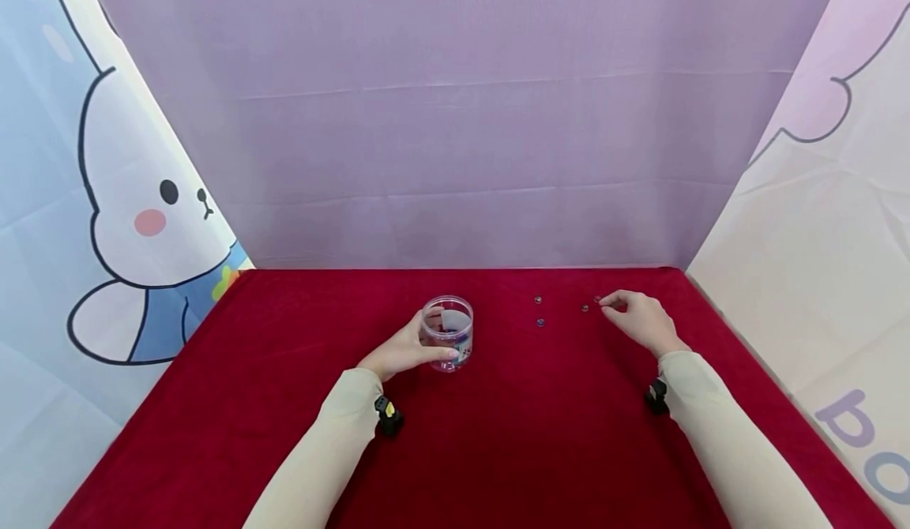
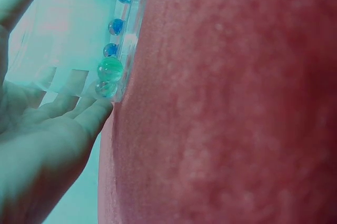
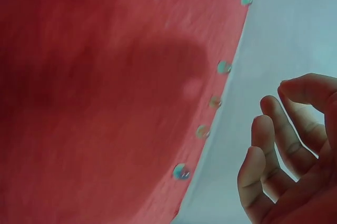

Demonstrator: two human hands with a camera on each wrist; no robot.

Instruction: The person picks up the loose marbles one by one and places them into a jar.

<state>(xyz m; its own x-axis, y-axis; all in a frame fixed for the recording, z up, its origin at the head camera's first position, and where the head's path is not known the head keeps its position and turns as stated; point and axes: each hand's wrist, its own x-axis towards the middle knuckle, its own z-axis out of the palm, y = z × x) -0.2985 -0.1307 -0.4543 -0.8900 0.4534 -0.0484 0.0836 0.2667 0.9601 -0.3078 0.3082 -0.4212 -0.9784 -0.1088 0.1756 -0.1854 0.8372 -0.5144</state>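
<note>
A clear plastic jar (image 1: 448,338) stands upright on the red cloth, left of the loose marbles. My left hand (image 1: 404,349) grips it from the left, the thumb across the near side. Through its wall in the left wrist view, several glass marbles show at the bottom, among them a green marble (image 2: 110,69) and a blue marble (image 2: 116,26). My right hand (image 1: 643,322) hovers at the far right with loosely bent fingers. Its thumb and index fingertips are close together beside a glass marble (image 1: 597,299). I see nothing held between them in the right wrist view.
More glass marbles lie scattered on the cloth between the hands: a marble (image 1: 585,308) left of my right fingertips, a far marble (image 1: 538,299) and a nearer marble (image 1: 540,323). A lilac curtain (image 1: 455,118) hangs behind the table (image 1: 498,450), with printed sheets at both sides.
</note>
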